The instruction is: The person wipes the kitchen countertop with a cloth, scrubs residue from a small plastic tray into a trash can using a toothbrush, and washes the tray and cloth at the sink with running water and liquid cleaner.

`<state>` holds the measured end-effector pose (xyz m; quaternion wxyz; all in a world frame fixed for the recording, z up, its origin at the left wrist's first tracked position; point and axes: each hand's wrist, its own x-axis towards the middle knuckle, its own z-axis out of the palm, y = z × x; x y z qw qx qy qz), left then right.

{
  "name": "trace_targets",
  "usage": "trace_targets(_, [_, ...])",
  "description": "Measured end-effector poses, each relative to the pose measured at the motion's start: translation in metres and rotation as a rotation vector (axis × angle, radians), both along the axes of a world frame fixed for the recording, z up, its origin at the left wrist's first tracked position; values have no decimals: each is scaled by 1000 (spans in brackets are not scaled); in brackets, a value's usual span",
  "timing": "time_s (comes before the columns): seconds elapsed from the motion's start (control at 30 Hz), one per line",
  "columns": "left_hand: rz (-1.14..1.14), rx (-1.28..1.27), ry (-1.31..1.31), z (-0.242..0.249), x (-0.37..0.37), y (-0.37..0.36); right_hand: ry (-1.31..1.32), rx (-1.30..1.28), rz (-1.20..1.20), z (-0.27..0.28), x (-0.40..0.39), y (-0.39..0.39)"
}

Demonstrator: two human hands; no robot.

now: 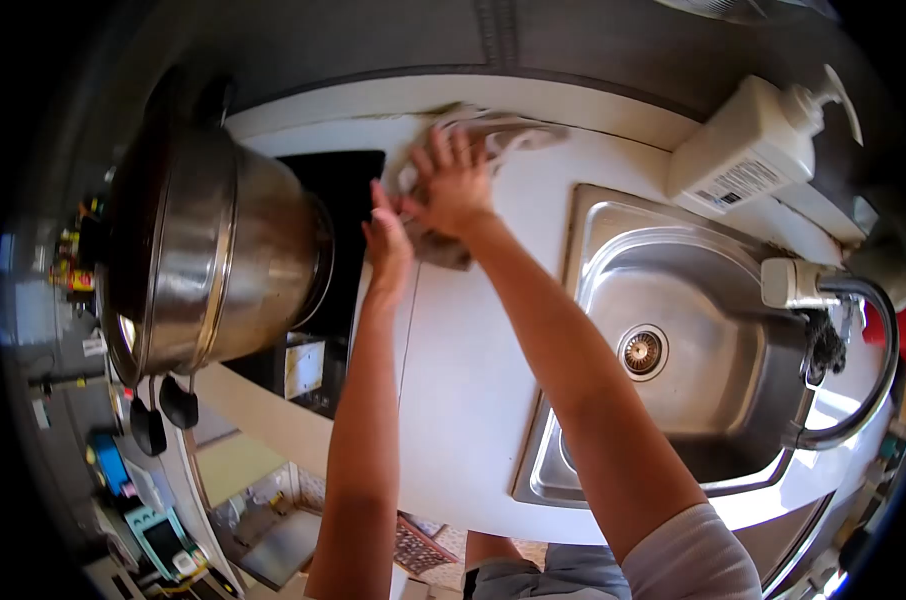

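Note:
A crumpled beige-brown cloth (443, 250) lies on the white countertop (463, 350), reaching up to the low ledge at the back. My right hand (455, 188) presses flat onto it with the fingers spread, and the cloth spreads out on both sides of the palm. Just left of it, my left hand (389, 248) is held edge-on beside the cloth with its fingers stretched out. It is close to the border of the black cooktop (345, 185).
A large steel pot (263, 240) stands on the cooktop at the left. On the right are the steel sink (713, 340), a curved faucet (888, 330) and a white pump bottle (748, 150) on the back ledge. A dark scrubber (825, 345) sits near the faucet.

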<state>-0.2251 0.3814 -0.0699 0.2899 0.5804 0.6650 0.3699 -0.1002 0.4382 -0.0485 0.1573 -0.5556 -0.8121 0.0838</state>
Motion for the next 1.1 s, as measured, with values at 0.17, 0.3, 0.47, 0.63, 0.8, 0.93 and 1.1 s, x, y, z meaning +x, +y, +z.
trace_targets(0.17, [106, -223, -330, 36, 5, -29, 161, -36, 220, 0, -6, -117])
trace_targets(0.3, [-5, 134, -65, 103, 102, -21, 350, -196, 308, 3, 12, -243])
trace_targets(0.47, [-463, 471, -225, 180, 277, 8, 1259, -417, -293, 26, 91, -291])
trace_targets(0.63, [-40, 473, -175, 165, 375, 14, 1729, 367, -991, 88, 211, -189])
trace_targets(0.8, [-79, 576, -339, 148, 384, 20, 977, 758, -1071, 73, 301, -74])
trace_targets(0.93, [-221, 621, -284, 151, 330, -1, 153, 156, -1511, 16, 351, -21])
trace_targets(1.1, [-345, 679, -274, 191, 283, -27, 65, 46, -1397, -4, 326, -1])
